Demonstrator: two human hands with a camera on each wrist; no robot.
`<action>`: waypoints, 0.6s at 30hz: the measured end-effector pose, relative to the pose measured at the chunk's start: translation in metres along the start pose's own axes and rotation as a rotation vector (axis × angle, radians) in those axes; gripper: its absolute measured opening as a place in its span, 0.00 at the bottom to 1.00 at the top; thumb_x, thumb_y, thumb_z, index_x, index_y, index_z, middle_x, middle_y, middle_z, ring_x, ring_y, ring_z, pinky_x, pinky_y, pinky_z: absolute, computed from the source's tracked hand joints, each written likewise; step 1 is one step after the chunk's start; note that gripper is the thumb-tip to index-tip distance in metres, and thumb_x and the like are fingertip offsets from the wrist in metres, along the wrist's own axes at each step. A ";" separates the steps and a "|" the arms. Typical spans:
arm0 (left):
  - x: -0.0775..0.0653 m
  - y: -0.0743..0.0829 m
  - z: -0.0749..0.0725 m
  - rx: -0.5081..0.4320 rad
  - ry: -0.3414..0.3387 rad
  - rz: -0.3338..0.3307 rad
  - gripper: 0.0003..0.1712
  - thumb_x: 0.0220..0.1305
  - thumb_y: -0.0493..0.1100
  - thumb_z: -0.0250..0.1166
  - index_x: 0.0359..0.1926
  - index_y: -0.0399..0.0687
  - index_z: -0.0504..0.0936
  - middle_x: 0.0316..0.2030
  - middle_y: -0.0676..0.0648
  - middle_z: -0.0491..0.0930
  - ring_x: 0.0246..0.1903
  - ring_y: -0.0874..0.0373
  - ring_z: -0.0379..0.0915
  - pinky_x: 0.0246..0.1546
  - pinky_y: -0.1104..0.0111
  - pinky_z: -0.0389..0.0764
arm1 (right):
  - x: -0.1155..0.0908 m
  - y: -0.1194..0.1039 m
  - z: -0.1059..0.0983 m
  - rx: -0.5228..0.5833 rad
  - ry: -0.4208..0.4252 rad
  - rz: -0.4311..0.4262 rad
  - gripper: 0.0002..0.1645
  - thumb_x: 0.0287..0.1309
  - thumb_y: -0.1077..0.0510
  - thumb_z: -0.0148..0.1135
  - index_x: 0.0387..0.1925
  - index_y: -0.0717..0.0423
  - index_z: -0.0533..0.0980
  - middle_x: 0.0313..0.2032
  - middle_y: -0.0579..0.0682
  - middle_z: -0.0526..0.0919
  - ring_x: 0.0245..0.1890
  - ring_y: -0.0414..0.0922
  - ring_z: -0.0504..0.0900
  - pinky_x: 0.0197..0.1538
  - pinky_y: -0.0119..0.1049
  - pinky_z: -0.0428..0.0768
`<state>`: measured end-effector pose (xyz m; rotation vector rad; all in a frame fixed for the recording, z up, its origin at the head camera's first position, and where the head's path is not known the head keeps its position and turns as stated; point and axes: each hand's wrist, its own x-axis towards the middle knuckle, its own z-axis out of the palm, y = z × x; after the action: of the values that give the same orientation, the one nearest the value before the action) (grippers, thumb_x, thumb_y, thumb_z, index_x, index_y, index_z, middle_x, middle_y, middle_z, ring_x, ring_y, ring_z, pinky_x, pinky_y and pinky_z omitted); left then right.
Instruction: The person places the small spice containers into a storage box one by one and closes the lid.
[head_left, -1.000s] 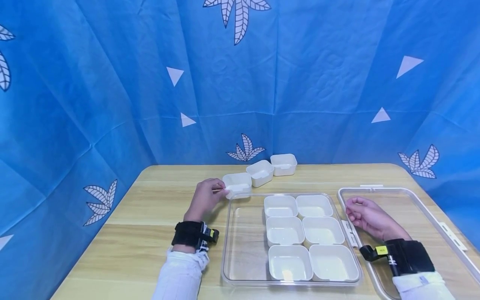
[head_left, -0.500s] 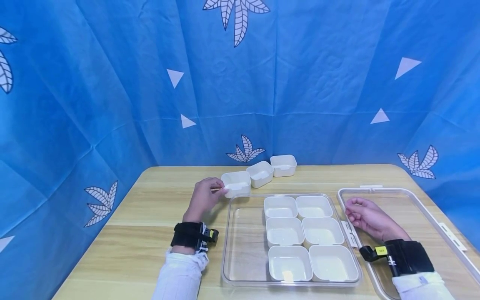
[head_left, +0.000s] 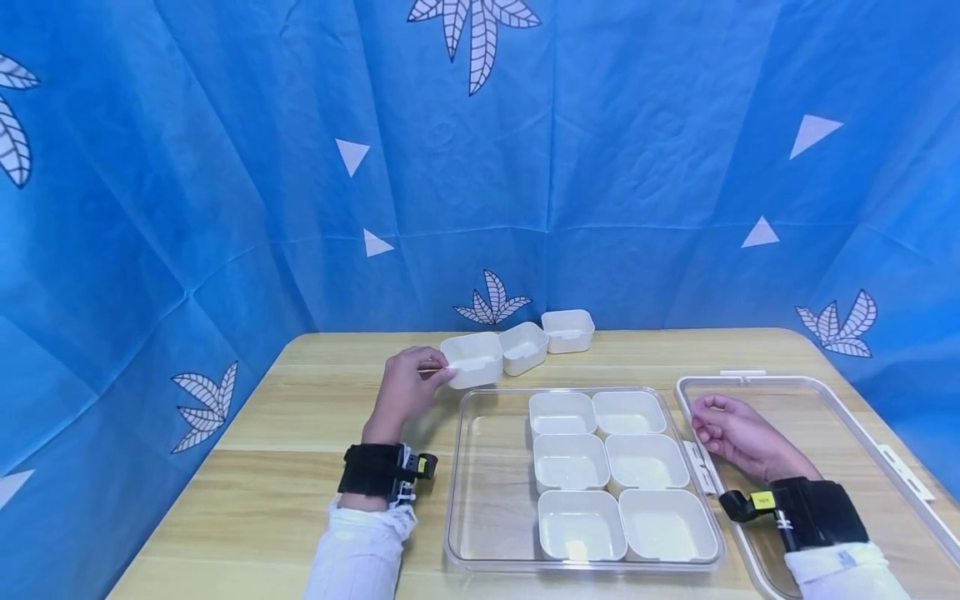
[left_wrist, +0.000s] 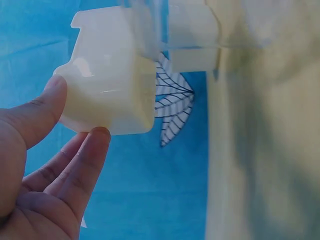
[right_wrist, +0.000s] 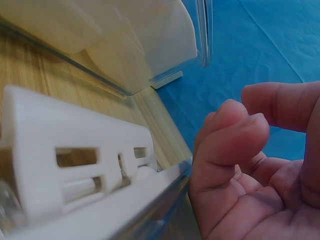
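My left hand (head_left: 411, 385) pinches the left side of a small white plastic container (head_left: 474, 360) between thumb and fingers. In the left wrist view, that container (left_wrist: 107, 75) is tilted, with thumb on one wall and fingertips under another. Below it stands a large clear box (head_left: 491, 500); several matching white containers (head_left: 581, 525) fill its middle and right in two columns. My right hand (head_left: 738, 433) lies over the inner edge of the clear lid (head_left: 795, 417), its fingers loosely curled around nothing. A white latch (right_wrist: 85, 150) is beside this hand in the right wrist view.
Two more white containers, one nearer (head_left: 523, 348) and one farther (head_left: 567, 332), stand at the back of the wooden table (head_left: 247, 483). A blue patterned cloth (head_left: 637, 167) hangs behind and at the sides. The lid lies flat at the right of the box.
My left hand has raised the small container slightly and carried it a little back and left, away from the box's rim. The right hand has stayed in place.
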<state>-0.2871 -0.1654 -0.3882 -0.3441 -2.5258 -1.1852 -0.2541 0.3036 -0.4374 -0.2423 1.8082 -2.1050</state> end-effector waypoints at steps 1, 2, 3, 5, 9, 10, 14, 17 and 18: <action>0.000 0.002 -0.001 0.001 0.000 0.007 0.07 0.55 0.35 0.72 0.32 0.38 0.82 0.39 0.41 0.81 0.40 0.47 0.82 0.41 0.65 0.84 | 0.000 0.000 0.000 0.000 -0.001 -0.001 0.05 0.73 0.60 0.48 0.39 0.58 0.68 0.30 0.46 0.75 0.25 0.36 0.73 0.28 0.24 0.75; 0.000 0.004 -0.002 0.001 0.001 0.012 0.07 0.55 0.35 0.72 0.32 0.38 0.82 0.38 0.41 0.81 0.40 0.47 0.82 0.40 0.66 0.84 | 0.000 0.000 0.000 0.000 -0.002 -0.002 0.05 0.73 0.60 0.48 0.39 0.58 0.68 0.30 0.46 0.75 0.26 0.36 0.73 0.28 0.24 0.75; 0.000 0.006 -0.002 -0.001 0.002 0.019 0.07 0.55 0.35 0.72 0.32 0.38 0.82 0.38 0.41 0.80 0.39 0.48 0.82 0.40 0.66 0.83 | 0.000 0.000 0.000 0.002 -0.004 -0.004 0.05 0.73 0.60 0.48 0.39 0.58 0.68 0.30 0.46 0.75 0.26 0.36 0.73 0.28 0.24 0.75; 0.000 0.009 -0.003 -0.003 0.002 0.034 0.07 0.55 0.35 0.72 0.32 0.37 0.82 0.37 0.41 0.80 0.39 0.48 0.82 0.40 0.67 0.83 | 0.000 0.000 0.000 0.004 -0.007 -0.005 0.05 0.73 0.60 0.48 0.39 0.58 0.68 0.30 0.46 0.75 0.25 0.36 0.73 0.28 0.23 0.75; 0.000 0.014 -0.004 0.003 0.001 0.057 0.06 0.55 0.35 0.72 0.31 0.37 0.82 0.36 0.42 0.79 0.38 0.47 0.82 0.39 0.67 0.84 | 0.000 -0.001 0.000 0.001 -0.010 -0.004 0.05 0.73 0.61 0.48 0.38 0.58 0.68 0.30 0.46 0.75 0.25 0.36 0.73 0.28 0.23 0.74; 0.000 0.014 -0.004 0.004 -0.003 0.061 0.06 0.55 0.35 0.72 0.31 0.37 0.82 0.36 0.42 0.79 0.38 0.47 0.82 0.39 0.67 0.84 | 0.000 -0.001 0.000 -0.001 -0.010 -0.003 0.05 0.73 0.61 0.48 0.38 0.59 0.68 0.30 0.47 0.75 0.26 0.36 0.73 0.28 0.23 0.74; -0.001 0.016 -0.006 0.011 -0.020 0.066 0.06 0.54 0.35 0.73 0.30 0.38 0.83 0.36 0.43 0.80 0.37 0.49 0.82 0.38 0.67 0.84 | 0.000 -0.001 0.001 -0.003 -0.007 0.003 0.06 0.72 0.61 0.48 0.38 0.59 0.68 0.30 0.47 0.75 0.26 0.36 0.73 0.28 0.23 0.74; -0.002 0.019 -0.007 0.011 -0.029 0.070 0.06 0.53 0.35 0.74 0.29 0.39 0.83 0.36 0.43 0.80 0.36 0.50 0.82 0.37 0.67 0.84 | -0.001 -0.001 0.001 -0.005 -0.004 0.003 0.06 0.73 0.60 0.48 0.38 0.59 0.68 0.30 0.47 0.75 0.26 0.36 0.73 0.28 0.23 0.74; -0.003 0.020 -0.008 0.011 -0.032 0.071 0.06 0.53 0.35 0.74 0.29 0.39 0.83 0.35 0.44 0.80 0.36 0.50 0.81 0.37 0.67 0.84 | -0.001 -0.001 0.001 -0.005 -0.004 0.003 0.06 0.73 0.60 0.48 0.38 0.59 0.68 0.30 0.47 0.75 0.26 0.36 0.73 0.28 0.23 0.74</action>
<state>-0.2759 -0.1590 -0.3707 -0.4500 -2.5235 -1.1479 -0.2530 0.3031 -0.4360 -0.2447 1.8110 -2.0966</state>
